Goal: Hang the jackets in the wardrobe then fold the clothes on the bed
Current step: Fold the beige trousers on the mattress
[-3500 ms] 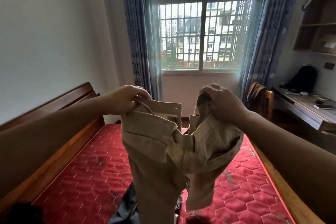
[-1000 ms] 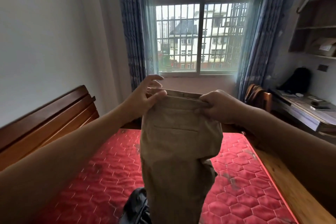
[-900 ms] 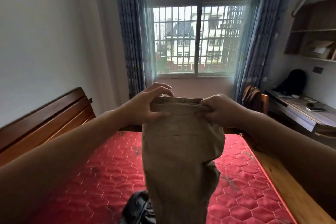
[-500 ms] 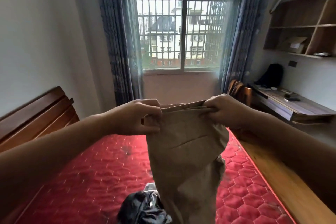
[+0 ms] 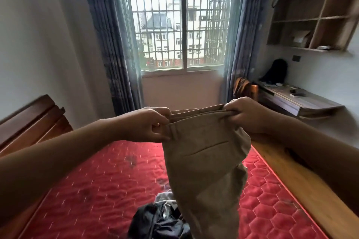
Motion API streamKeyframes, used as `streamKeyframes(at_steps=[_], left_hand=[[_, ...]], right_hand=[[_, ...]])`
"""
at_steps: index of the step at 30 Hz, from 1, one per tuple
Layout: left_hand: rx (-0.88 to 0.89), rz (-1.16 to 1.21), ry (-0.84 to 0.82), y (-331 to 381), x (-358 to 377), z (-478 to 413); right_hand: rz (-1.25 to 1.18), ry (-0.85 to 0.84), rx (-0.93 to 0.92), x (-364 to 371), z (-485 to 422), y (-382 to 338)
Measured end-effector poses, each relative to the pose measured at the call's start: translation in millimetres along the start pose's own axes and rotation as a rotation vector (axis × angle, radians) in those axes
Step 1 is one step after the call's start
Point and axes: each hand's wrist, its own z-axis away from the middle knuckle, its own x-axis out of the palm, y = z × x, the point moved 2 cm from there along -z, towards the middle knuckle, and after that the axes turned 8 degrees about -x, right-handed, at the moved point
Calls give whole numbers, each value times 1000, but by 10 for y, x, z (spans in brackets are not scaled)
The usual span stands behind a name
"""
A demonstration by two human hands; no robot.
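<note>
- Red mattress point(image 5: 97, 190): nothing folded on it yet.
- Khaki trousers point(image 5: 204, 161): the halves, earlier apart, are now doubled together and hang above the mattress, ready to lay flat.
- Dark garment heap point(image 5: 155, 221): near centre, unfolded.
- Your left hand point(image 5: 147, 124) and right hand point(image 5: 246, 114) each pinch a waistband end.

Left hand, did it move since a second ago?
Yes, downward. A second ago the left hand reached level with the window sill; now it grips the trousers by the waistband, well below that sill.
</note>
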Motion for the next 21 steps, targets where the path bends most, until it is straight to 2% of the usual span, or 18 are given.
streamKeyframes(at_steps=[5, 12, 16, 21], left_hand=[[58, -11, 74, -7, -71, -28], [120, -120, 102, -4, -190, -114], [90, -167, 100, -88, -235, -73], [108, -209, 107, -101, -288, -81]], right_hand=[[3, -44, 35, 13, -10, -76], [-162, -196, 163, -90, -75, -224], [-406, -109, 312, -76, -18, -124], [-300, -218, 220, -83, -47, -126]])
